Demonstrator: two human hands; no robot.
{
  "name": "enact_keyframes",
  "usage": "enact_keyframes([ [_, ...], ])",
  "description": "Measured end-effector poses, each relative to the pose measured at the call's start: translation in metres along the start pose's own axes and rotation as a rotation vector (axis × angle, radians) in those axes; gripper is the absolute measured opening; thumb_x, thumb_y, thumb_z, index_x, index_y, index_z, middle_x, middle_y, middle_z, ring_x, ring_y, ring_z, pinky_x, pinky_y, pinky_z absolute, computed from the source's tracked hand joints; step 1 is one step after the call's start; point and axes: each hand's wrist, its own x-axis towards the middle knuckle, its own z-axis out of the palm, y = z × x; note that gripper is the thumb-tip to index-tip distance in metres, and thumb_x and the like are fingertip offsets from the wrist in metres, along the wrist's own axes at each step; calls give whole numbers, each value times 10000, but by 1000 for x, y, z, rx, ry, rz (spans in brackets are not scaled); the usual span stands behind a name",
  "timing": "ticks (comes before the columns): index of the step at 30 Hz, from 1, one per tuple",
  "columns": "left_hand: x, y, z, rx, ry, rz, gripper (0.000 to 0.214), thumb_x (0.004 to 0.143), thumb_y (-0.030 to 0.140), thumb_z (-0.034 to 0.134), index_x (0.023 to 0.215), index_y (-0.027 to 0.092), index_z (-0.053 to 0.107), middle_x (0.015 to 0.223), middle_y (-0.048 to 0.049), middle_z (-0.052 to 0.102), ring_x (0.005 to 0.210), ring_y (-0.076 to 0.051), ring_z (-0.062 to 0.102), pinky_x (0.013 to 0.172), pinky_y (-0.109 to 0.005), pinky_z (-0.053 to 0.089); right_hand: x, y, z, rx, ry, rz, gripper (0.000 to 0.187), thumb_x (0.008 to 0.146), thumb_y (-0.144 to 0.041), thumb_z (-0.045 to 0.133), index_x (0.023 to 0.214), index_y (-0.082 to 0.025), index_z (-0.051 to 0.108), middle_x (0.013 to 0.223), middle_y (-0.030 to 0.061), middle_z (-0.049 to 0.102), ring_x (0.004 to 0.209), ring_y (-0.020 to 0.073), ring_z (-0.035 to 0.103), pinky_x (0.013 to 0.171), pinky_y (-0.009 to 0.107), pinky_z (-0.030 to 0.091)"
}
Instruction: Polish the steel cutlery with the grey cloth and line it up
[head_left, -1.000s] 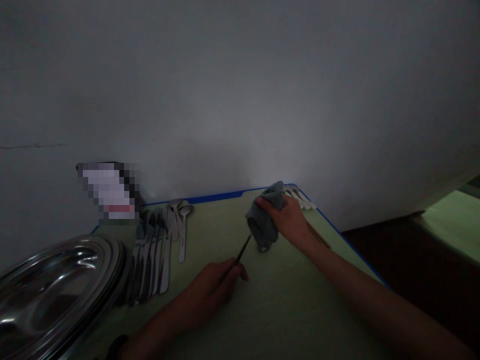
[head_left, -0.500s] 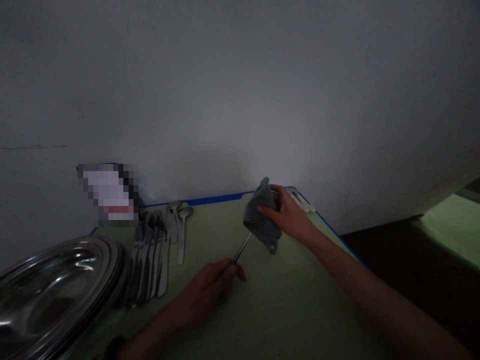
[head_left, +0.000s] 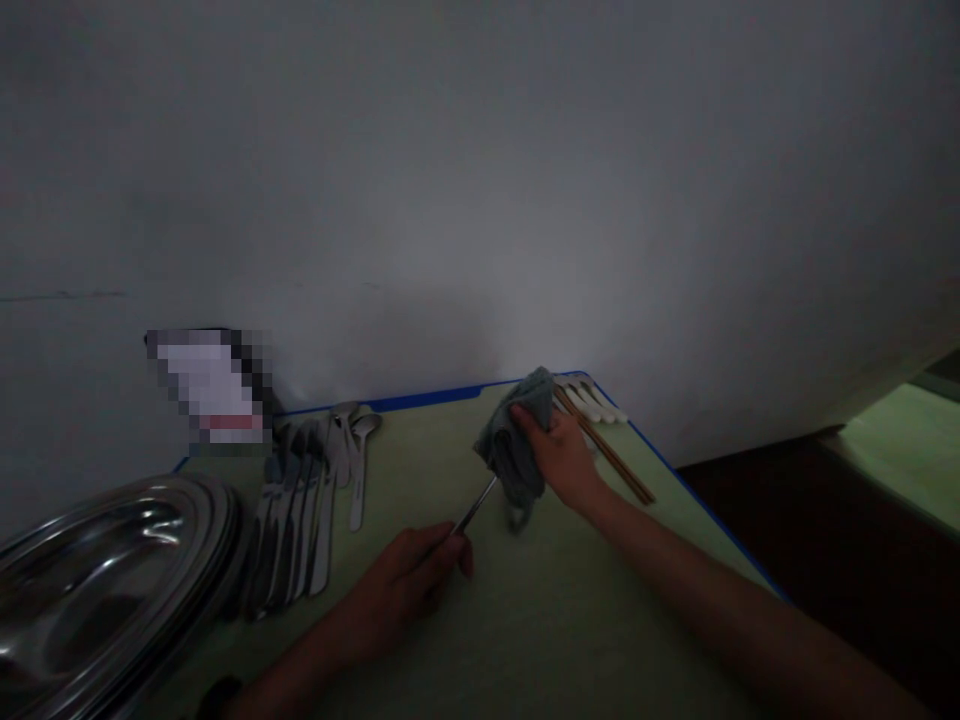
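My left hand [head_left: 416, 572] is closed around the handle of a thin metal utensil [head_left: 477, 503], which slants up and to the right. Its far end disappears into a grey cloth [head_left: 519, 462], so I cannot tell what kind of utensil it is. My right hand [head_left: 568, 458] grips that cloth, folded around the hidden end, with the thumb pressed on top. Just beyond the right hand, brown chopsticks [head_left: 611, 452] lie on the table, beside several utensils with white handles [head_left: 596, 402].
A pale green table [head_left: 570, 620] with a blue edge stands against a grey wall. At the left are stacked oval metal trays [head_left: 187, 500], a row of table knives [head_left: 300, 530] and a few spoons [head_left: 360, 465]. Behind them leans a blurred-out device [head_left: 214, 385].
My right hand and the cloth have shifted slightly left and down, with the cloth turned and bunched differently. The chopsticks have come into sight. My left hand moved a little left with the utensil.
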Motion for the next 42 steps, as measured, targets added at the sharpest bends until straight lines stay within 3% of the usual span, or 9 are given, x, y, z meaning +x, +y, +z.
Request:
enact_keyframes([
  [3,1,0,1,-19,-3,-7,400,890,478,297,742,184,524,536,58,369,520,-119,394,500,-209,317,-11,11,15,155,157,116,440,763,-581,424,619,-170,480,542,-21,465,512,106,398,472,231,310],
  [7,0,1,4,38,15,18,385,893,447,306,725,177,525,570,47,400,562,-124,426,545,-215,338,-21,13,25,243,214,183,458,755,-610,412,621,-175,464,565,-19,446,537,106,388,485,230,313],
  [19,0,-2,5,-6,54,19,386,885,467,303,792,174,536,590,44,401,551,-122,407,523,-213,339,-40,15,40,329,48,257,425,759,-587,443,683,-172,487,595,-7,489,560,117,428,499,221,339],
  [24,5,1,5,-19,77,13,386,892,469,292,747,179,502,570,52,379,542,-120,389,506,-214,317,-25,7,29,241,40,129,362,753,-519,503,742,-160,549,717,21,571,689,147,515,649,254,412],
  [27,6,4,4,6,78,19,387,896,464,290,712,186,489,569,51,386,564,-125,415,531,-215,328,-12,1,16,165,125,-9,335,776,-495,481,720,-172,551,699,9,562,727,148,515,682,252,407],
  [29,5,6,3,28,69,23,385,894,459,295,704,189,493,572,49,398,578,-128,431,554,-219,341,-9,0,12,107,172,-34,374,805,-509,415,652,-184,517,635,-1,524,687,141,492,634,240,393],
  [32,4,7,2,58,46,30,384,889,452,297,702,190,507,573,47,418,578,-130,440,562,-222,348,-14,4,14,56,190,38,427,814,-545,354,584,-196,443,557,-14,451,589,131,435,532,234,350],
  [37,7,2,4,74,95,55,375,894,424,282,718,181,507,594,36,442,582,-132,451,560,-228,355,-30,14,31,70,108,182,435,780,-582,387,593,-190,423,534,-28,422,518,114,384,480,234,318],
  [42,17,-5,1,74,279,73,362,890,401,273,676,189,474,601,17,457,559,-136,442,530,-233,367,-26,18,34,-51,-123,66,424,794,-544,392,610,-172,480,565,-8,496,567,131,457,529,236,355],
])
